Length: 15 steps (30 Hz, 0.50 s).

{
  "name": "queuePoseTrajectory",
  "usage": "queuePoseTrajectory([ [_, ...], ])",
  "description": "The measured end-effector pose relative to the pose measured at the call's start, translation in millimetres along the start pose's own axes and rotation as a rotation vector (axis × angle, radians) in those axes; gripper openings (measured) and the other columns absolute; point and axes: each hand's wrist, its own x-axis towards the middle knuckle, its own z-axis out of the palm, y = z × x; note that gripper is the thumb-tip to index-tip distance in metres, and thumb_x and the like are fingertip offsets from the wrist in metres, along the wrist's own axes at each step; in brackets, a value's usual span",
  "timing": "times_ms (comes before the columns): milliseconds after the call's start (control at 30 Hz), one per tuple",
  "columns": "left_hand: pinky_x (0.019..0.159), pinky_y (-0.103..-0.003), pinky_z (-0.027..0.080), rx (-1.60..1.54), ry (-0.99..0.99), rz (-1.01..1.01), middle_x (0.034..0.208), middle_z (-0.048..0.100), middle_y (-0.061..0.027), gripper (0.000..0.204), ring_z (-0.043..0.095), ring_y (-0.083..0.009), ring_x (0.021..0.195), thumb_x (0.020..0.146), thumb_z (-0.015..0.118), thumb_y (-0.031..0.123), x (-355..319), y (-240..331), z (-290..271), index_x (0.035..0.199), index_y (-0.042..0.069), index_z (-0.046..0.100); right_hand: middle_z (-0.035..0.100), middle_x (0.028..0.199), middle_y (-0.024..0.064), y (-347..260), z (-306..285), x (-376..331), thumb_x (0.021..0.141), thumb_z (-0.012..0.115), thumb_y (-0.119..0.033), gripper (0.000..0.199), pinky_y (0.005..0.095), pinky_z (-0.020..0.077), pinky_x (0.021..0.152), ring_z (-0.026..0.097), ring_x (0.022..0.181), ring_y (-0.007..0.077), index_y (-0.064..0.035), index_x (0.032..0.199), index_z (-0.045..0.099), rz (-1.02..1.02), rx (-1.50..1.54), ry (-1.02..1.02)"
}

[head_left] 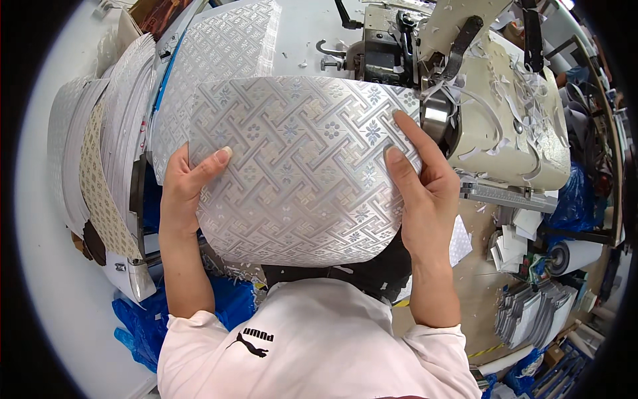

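Note:
Between my two hands is a silvery patterned sheet [299, 166], with a geometric lattice and small flowers, its near edge curving down toward my lap. My left hand [189, 179] grips its left edge, thumb on top and fingers hidden beneath. At the right edge my right hand [428, 179] holds it with thumb and index finger on the upper face; the other fingers are behind or under it. The sheet's far right corner is right beside the round metal part [438, 118] of a cream machine [512, 133]; whether they touch I cannot tell.
A stack of similar patterned sheets [226, 40] lies beyond my left hand. More curved sheets [100, 166] stand bundled at the left. Paper strips [488, 110] litter the machine. Blue plastic [232, 299] is below left; grey stacked pieces [535, 312] sit on the floor at right.

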Motion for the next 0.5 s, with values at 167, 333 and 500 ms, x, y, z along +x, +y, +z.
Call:
queuePoseTrajectory([
  [167,0.083,-0.028,0.054,-0.027,-0.01,0.009,0.104,0.072,-0.0119,0.042,0.069,-0.0153,0.089,0.084,0.076,0.018,-0.2,0.2,5.9,0.116,-0.006,0.064,0.068,0.108,0.0055,-5.4,-8.8,-2.3,0.097,0.065,-0.004,0.041,0.0182,0.0449,0.076,0.058,0.088,0.0049,0.0058,0.136,0.057,0.067,-0.013,-0.01],
  [333,0.082,-0.027,0.055,-0.044,-0.046,-0.027,0.104,0.072,-0.0115,0.04,0.069,-0.0147,0.089,0.086,0.075,0.017,-1.3,-4.5,22.4,0.116,-0.006,0.064,0.066,0.097,-0.0013,-8.3,-29.3,0.0,0.096,0.067,-0.005,0.04,0.016,0.0388,0.063,0.052,0.076,0.0007,0.0034,0.134,0.06,0.034,-0.043,0.033],
  [500,0.081,-0.027,0.055,-0.069,-0.26,-0.068,0.104,0.072,-0.0121,0.037,0.069,-0.0144,0.088,0.089,0.074,0.017,3.3,-14.3,68.0,0.117,-0.006,0.064,0.07,0.118,0.0125,-23.5,-80.4,2.7,0.095,0.065,-0.001,0.041,0.0206,0.0504,0.085,0.066,0.097,0.0095,0.0044,0.135,0.059,0.006,-0.125,0.122],
])
